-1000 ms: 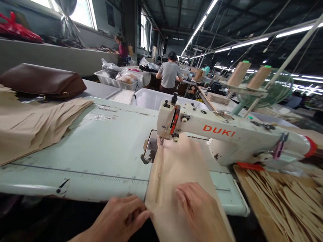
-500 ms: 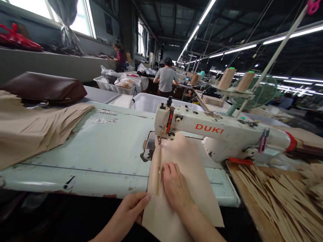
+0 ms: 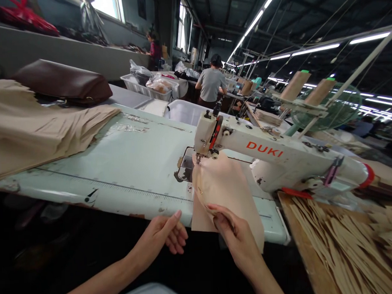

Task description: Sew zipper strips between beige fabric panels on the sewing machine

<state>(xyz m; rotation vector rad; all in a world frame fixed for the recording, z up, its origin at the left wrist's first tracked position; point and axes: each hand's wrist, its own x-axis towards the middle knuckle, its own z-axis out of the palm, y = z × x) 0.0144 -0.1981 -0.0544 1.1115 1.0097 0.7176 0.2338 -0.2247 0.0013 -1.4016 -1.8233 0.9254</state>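
Note:
A beige fabric piece (image 3: 226,186) with a zipper along its left edge lies under the needle of a white DUKI sewing machine (image 3: 280,159). My right hand (image 3: 233,231) pinches the near edge of that fabric and lifts it off the table. My left hand (image 3: 165,236) hovers just below the table's front edge, fingers loosely curled, holding nothing and not touching the cloth.
The pale green sewing table (image 3: 119,167) carries a stack of tan fabric (image 3: 31,127) and a brown bag (image 3: 61,83) at left. A heap of tan strips (image 3: 347,236) lies at right. A white bin (image 3: 185,113) stands behind the machine. Another person (image 3: 211,84) works farther back.
My right hand went from pressing flat on the fabric to pinching its near edge and folding it up. My left hand let go of the fabric's left edge and drew back.

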